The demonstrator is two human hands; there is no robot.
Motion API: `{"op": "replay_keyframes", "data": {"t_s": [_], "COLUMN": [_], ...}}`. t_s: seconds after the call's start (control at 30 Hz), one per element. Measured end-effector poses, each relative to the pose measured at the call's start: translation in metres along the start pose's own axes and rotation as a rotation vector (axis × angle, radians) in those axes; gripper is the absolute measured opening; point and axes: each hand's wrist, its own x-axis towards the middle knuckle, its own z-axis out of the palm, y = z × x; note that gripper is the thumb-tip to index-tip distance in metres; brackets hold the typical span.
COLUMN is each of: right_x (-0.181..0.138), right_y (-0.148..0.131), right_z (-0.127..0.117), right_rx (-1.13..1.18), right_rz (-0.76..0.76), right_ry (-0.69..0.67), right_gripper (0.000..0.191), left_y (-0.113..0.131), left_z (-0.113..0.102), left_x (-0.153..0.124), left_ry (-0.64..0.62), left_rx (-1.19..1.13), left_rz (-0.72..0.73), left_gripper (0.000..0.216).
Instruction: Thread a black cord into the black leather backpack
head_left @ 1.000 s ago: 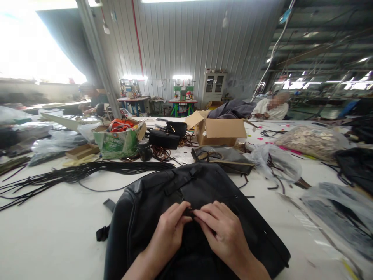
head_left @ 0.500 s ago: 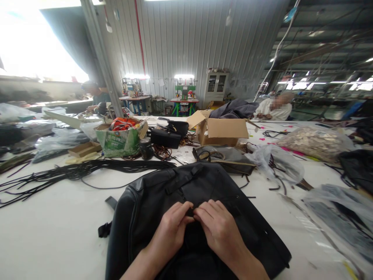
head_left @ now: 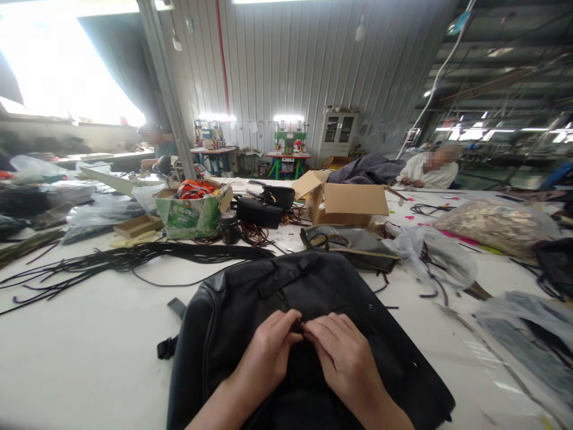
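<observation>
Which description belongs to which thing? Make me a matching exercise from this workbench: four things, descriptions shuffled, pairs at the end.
Things:
1. Large black bag
2. Green container
3. Cardboard box
4. Black cords

Descriptions:
A. Flaps folded outward
B. Beneath the left hand and right hand
C. Strewn over the left of the white table
D. Something orange showing at its top

Pairs: 1-B; 2-D; 3-A; 4-C
</observation>
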Motion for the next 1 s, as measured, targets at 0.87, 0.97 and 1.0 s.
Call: {"op": "replay_keyframes", "data": {"t_s": [0.87, 0.97, 1.0], "right_x": [0.002, 0.0, 0.0], "right_y": [0.0, 0.003, 0.005], "right_z": [-0.002, 0.001, 0.002], "right_rx": [-0.092, -0.037, -0.018], "right_rz": [0.035, 0.042, 0.044], "right_ry": [0.082, 0.067, 0.064], "right_gripper": [0.027, 0.02, 0.02], "left_y": [0.002, -0.001, -0.002], "left_z": [0.002, 0.004, 0.004], "left_x": [0.0, -0.002, -0.003], "left_ry": [0.071, 0.076, 0.064], "left_rx": [-0.101, -0.065, -0.051], "left_rz": [-0.108, -0.085, -0.065], "left_gripper": [0.056, 0.056, 0.054]}}
